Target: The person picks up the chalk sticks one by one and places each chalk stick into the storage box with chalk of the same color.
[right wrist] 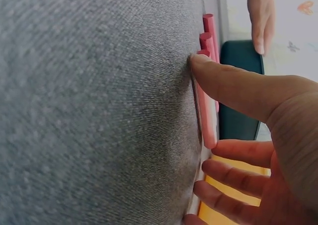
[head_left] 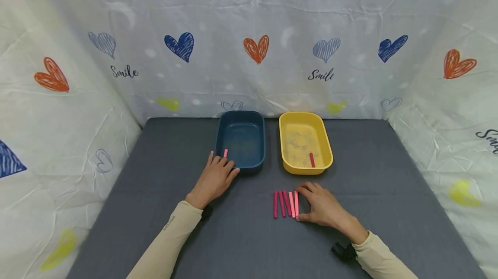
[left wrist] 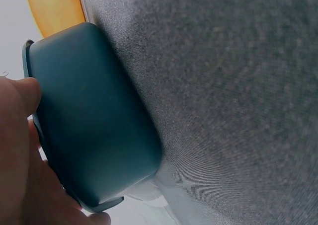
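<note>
In the head view, my left hand rests over the near left corner of a dark blue bin. The left wrist view has its thumb touching the rim of the bin; some fingertips are hidden. Just past the fingers, a light pink stick shows inside the bin. My right hand pinches the rightmost light pink stick lengthwise, thumb at the near end and index finger at the far end. Left of it lie another light pink stick and several dark pink sticks.
A yellow bin stands right of the blue one, with one dark red stick in it. Grey cloth covers the table. A white curtain with printed hearts encloses the back and sides.
</note>
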